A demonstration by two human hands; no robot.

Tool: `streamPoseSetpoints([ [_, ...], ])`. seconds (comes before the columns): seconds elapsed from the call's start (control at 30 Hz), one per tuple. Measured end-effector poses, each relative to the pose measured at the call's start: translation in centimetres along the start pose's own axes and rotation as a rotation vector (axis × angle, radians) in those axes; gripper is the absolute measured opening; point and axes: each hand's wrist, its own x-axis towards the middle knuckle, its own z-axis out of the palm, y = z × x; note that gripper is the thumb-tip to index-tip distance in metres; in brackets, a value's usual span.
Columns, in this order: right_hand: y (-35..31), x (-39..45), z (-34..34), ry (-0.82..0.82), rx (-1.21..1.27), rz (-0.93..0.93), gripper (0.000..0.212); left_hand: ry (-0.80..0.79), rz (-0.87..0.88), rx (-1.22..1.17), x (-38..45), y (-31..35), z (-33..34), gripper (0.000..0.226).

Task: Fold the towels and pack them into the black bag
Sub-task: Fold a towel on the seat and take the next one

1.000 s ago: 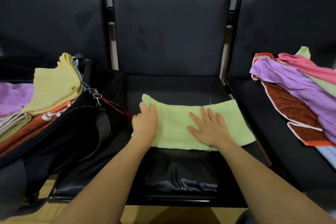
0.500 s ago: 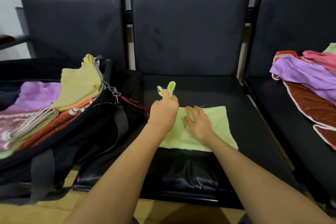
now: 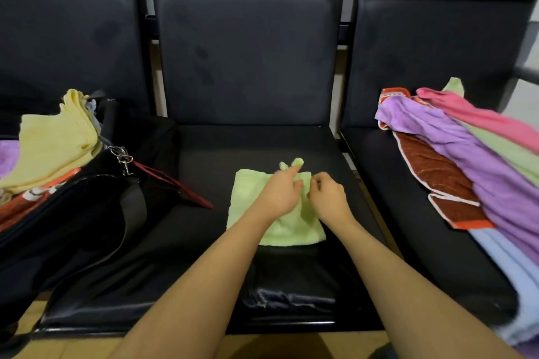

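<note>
Left hand (image 3: 281, 194) pinches a corner of the folded green towel (image 3: 250, 192) on the middle seat (image 3: 204, 160); right hand (image 3: 328, 198) curls beside it, grip unclear

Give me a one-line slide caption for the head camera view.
Both hands, left hand and right hand, work a folded green towel on the middle seat beside the open black bag.

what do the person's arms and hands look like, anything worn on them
Both forearms are bare right up to the bottom edge of the frame, with no sleeves in view. The left hand and the right hand wear no gloves, and no watch, bracelet or ring shows. The fingertips are curled away, so the nails cannot be made out.
</note>
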Motion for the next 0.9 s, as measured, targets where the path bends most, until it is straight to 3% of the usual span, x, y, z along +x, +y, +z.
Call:
streamPoseSetpoints([
  [0.07,-0.1,0.0,0.0,-0.004,-0.004,0.016,0.025,-0.115,-0.084,-0.149,-0.1,-0.6,1.0,0.045],
  [0.13,-0.1,0.0,0.0,-0.015,-0.06,0.009,0.027,-0.046,-0.158,-0.221,-0.2,-1.4,1.0,0.04],
  [0.27,-0.2,-0.1,0.6,0.04,-0.33,-0.013,0.038,0.213,-0.259,0.234,-0.4,-3.4,0.6,0.035],
  [0.37,-0.1,-0.2,1.2,0.111,-0.551,0.036,0.058,0.196,-0.356,0.517,-0.7,-5.0,0.8,0.044],
  [0.5,-0.1,-0.3,1.9,0.103,-0.681,0.062,0.068,0.149,-0.396,0.6,-1.0,-7.1,1.4,0.054],
  [0.6,-0.4,-0.1,2.5,0.012,-0.611,0.082,0.055,0.146,-0.368,0.613,-1.2,-7.5,1.6,0.053],
  [0.73,-1.3,-0.4,2.7,0.001,-0.524,0.008,0.039,0.137,-0.319,0.451,-1.5,-7.1,0.8,0.048],
  [0.9,-4.2,-1.7,1.4,-0.01,-0.196,-0.069,0.027,0.232,-0.264,0.455,-2.3,-6.4,-2.1,0.039],
])
